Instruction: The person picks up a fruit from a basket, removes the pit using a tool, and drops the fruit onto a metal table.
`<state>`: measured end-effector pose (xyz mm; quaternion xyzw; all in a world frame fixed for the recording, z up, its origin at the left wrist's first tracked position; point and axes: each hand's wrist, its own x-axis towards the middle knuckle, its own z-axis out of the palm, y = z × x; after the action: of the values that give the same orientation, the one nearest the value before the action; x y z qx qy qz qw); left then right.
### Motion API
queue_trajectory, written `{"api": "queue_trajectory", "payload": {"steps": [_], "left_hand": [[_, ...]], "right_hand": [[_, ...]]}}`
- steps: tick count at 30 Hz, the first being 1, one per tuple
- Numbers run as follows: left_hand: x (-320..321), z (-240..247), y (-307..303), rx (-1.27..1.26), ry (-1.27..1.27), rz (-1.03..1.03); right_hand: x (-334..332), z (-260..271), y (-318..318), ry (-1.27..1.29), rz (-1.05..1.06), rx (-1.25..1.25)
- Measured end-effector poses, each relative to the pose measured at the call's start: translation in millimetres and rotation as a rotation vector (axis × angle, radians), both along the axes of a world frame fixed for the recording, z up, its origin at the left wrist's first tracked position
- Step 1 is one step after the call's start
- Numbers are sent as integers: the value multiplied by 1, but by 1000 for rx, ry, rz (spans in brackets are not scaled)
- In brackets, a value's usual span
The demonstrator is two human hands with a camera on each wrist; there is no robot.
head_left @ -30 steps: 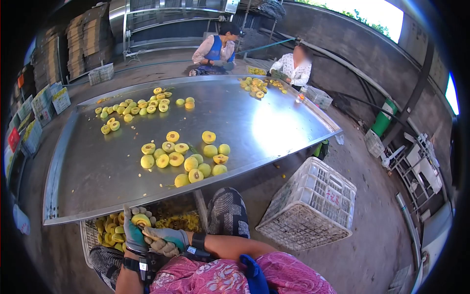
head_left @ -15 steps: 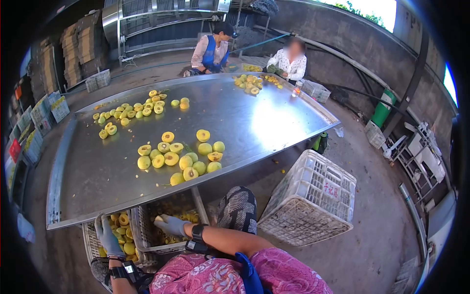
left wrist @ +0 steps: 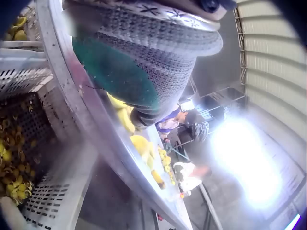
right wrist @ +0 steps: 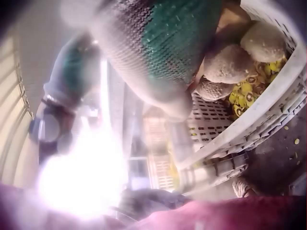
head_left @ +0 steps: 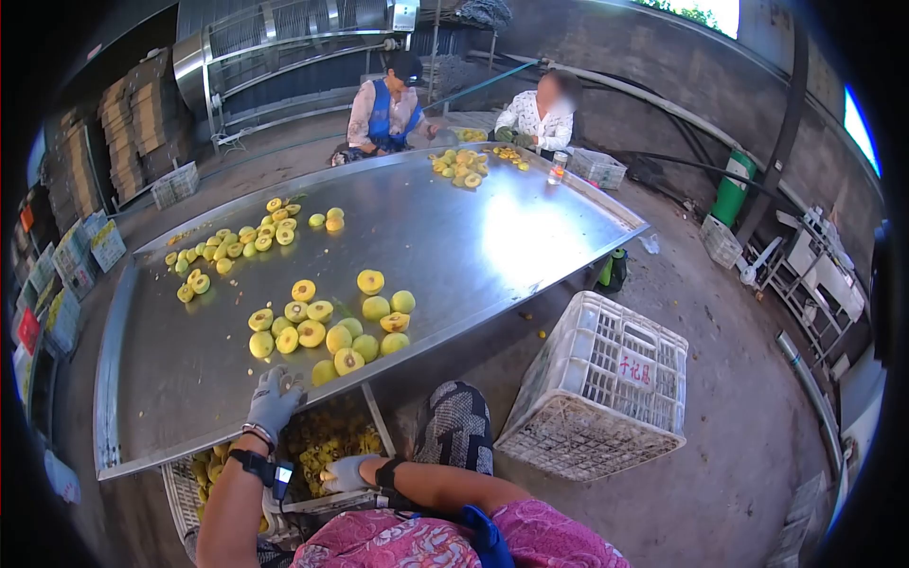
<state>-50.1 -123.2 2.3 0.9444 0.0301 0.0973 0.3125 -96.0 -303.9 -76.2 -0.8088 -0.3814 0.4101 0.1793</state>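
Note:
My left hand (head_left: 275, 402), in a grey glove with a green palm, reaches over the table's near edge with fingers extended toward a group of yellow-green peaches (head_left: 311, 333), several cut in half with brown centres showing. Nothing shows in its grasp. My right hand (head_left: 350, 473), gloved alike, hovers low at the near side of a crate of scraps (head_left: 381, 423). In the right wrist view its dirty-tipped fingers (right wrist: 229, 64) curl round a tan, wood-coloured object (right wrist: 233, 23), mostly hidden; I cannot tell its kind. Yellow cut scraps (right wrist: 247, 93) lie below it.
The metal table (head_left: 189, 379) has a raised rim. Another crate with fruit pieces (head_left: 210, 466) stands left, partly behind my left arm. A white crate (head_left: 597, 388) stands right. Across the table are two people (head_left: 383, 114), more fruit (head_left: 459, 168) and a bottle (head_left: 557, 170).
Both hands were together around a peach half, then parted, the left over the fruit crate. Since then the left has risen to the tabletop; the right has drawn back toward the body.

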Motion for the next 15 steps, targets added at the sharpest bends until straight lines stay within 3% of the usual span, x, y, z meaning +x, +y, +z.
{"api": "queue_trajectory", "payload": {"steps": [5, 9, 12, 15], "left_hand": [[38, 12, -32, 139, 266, 3], [60, -6, -26, 107, 277, -53], [64, -6, -23, -246, 359, -105], [56, 29, -54, 42, 385, -81]], "right_hand": [[8, -15, 3, 85, 65, 25], [11, -7, 2, 69, 107, 34], [12, -11, 8, 90, 84, 57], [11, -20, 17, 94, 104, 77]]}}
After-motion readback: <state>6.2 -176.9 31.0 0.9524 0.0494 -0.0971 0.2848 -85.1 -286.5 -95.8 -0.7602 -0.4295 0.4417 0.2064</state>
